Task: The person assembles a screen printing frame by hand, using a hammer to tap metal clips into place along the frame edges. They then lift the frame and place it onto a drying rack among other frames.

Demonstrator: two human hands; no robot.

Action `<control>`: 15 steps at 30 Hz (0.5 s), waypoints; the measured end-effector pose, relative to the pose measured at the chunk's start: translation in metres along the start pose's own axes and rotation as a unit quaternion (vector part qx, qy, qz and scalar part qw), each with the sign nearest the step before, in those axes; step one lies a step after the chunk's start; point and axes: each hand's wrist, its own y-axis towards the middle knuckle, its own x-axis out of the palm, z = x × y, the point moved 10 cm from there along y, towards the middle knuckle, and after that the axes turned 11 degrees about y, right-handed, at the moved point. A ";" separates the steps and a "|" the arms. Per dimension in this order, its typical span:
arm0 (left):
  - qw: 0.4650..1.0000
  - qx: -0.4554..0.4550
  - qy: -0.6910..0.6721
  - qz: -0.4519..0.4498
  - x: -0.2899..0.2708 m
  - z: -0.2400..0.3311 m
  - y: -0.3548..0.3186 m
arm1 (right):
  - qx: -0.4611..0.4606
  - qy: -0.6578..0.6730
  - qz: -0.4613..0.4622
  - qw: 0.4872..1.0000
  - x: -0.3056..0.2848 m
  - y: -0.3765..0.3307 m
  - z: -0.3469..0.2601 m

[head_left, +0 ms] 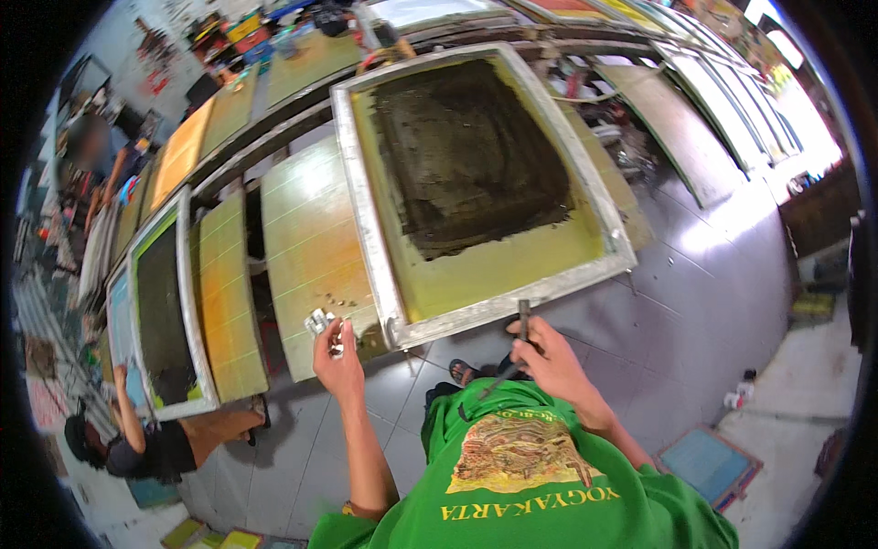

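Observation:
My left hand is closed around a small silvery metal piece of a kind I cannot make out. It hovers by the near left corner of a large screen-printing frame, above the edge of a greenish-orange board. Several small loose bits lie on that board. My right hand grips a dark, narrow bar-like tool, held roughly upright just off the frame's near edge. The mesh inside the frame is mostly coated dark, with a yellowish border.
More boards and a second screen frame line the rack to the left. A person in dark clothing works beside it, and another person is farther back. Leaning panels stand at right, over a grey tiled floor.

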 end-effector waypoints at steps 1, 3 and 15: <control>0.994 -0.036 -0.099 -0.039 0.016 -0.004 -0.016 | -0.012 0.018 0.008 1.000 0.003 0.001 -0.011; 0.967 -0.075 -0.190 -0.155 0.055 0.014 -0.055 | -0.046 0.014 0.017 0.999 0.006 -0.001 -0.026; 0.929 0.231 0.108 -0.269 0.158 0.238 -0.193 | -0.208 -0.227 -0.133 0.942 -0.056 -0.007 -0.076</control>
